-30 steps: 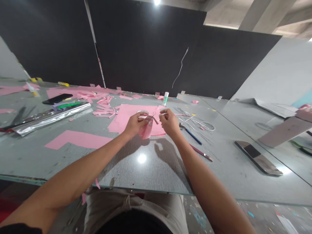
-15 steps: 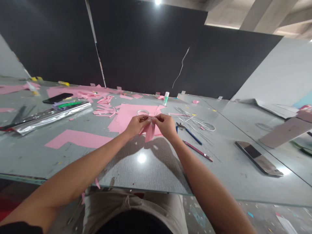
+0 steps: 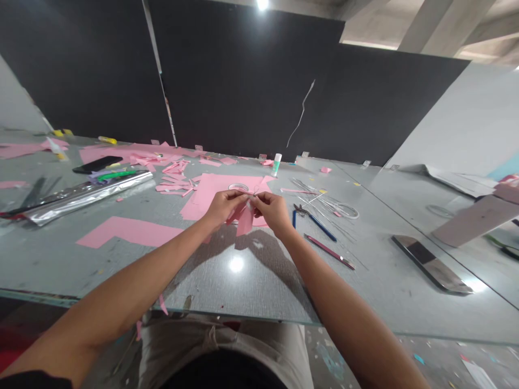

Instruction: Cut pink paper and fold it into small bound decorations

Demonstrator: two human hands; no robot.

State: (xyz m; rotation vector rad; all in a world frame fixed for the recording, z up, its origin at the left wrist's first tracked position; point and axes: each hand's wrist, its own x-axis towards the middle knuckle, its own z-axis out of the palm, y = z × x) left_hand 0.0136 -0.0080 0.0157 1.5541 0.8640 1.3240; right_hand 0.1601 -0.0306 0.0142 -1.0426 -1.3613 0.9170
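Observation:
My left hand (image 3: 224,206) and my right hand (image 3: 272,209) meet in front of me over the table, fingertips closed together. Between them they pinch a folded strip of pink paper (image 3: 244,221), one end of which hangs down. Thin wire seems to show near the right fingertips, too fine to make out well. Behind the hands lie pink paper sheets (image 3: 203,197) with a roll of tape (image 3: 238,186) on top. Pliers with blue handles (image 3: 322,226) and a dark red craft knife (image 3: 329,251) rest to the right of my right hand.
A glue stick (image 3: 276,164) stands at the back. Loose wires (image 3: 324,199) spread to the right, with a metallic slab (image 3: 430,263) farther over. On the left are an L-shaped pink sheet (image 3: 130,231), a silver foil roll (image 3: 93,195), a black phone (image 3: 97,164) and paper scraps (image 3: 174,181).
Both hands have shifted slightly to the left with the pink paper, and the right fingers have curled lower around it. The hanging paper end has swung a little left.

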